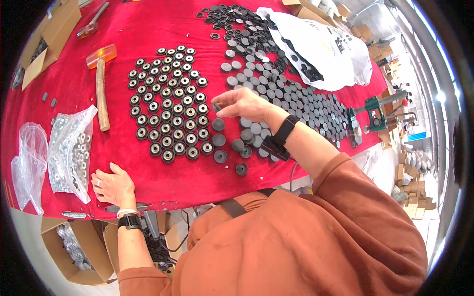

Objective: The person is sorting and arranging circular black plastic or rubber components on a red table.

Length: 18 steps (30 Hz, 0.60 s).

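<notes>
My right hand [243,104] hovers over the red cloth, pinching a small grey round cap [216,106] between thumb and fingertips. Below it, a loose column of grey caps [219,140] lies along the right side of a block of black rings with metal bearing-like centres [178,122], set out in rows. Flat at the table's front edge rests my left hand [114,186], fingers apart and holding nothing. Beside it stands a clear plastic bag [71,153] with small ring-shaped parts inside.
Many grey discs [306,108] spread to the right, with black rings [232,19] behind them. A white plastic bag [321,49] covers the far right. A green clamp [375,113] grips the right edge. At left lie a wooden-handled mallet [100,93] and an open carton [54,37].
</notes>
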Motion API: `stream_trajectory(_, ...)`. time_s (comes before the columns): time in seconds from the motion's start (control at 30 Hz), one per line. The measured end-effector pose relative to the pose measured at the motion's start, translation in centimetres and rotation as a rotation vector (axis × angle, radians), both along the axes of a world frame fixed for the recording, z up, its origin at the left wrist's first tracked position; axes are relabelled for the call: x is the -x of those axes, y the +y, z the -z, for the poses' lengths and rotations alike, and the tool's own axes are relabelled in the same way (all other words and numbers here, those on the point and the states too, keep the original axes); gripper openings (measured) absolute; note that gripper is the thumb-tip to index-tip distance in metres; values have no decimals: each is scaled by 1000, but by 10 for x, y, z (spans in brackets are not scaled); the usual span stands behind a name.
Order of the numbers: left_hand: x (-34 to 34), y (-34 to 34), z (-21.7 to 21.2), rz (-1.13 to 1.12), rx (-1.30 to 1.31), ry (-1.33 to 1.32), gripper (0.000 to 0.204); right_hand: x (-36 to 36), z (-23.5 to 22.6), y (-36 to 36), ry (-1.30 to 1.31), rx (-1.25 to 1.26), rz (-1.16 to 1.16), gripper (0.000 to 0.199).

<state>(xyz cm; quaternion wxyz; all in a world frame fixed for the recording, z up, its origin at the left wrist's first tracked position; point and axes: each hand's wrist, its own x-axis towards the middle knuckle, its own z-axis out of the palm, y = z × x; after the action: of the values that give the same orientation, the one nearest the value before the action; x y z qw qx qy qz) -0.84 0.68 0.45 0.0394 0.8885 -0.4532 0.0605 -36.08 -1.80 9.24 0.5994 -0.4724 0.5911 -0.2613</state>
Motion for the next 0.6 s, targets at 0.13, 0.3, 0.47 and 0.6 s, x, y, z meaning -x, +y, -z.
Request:
stream_trajectory(0.13,3,-3,-2,-15,-28,5,53,4,8,7,-299,-137,169,32)
stream_trajectory(0.3,-5,4,-1,-29,25,11,52,-4,4,27,-677,-247,173,27)
stream_trajectory(0.47,-8,22,5,543,589,211,29,-27,-21,58,-118,109,160,41)
stream_trajectory(0.6,88,58,-68,632,-36,1528,25,-44,-40,87,388,611,-67,43)
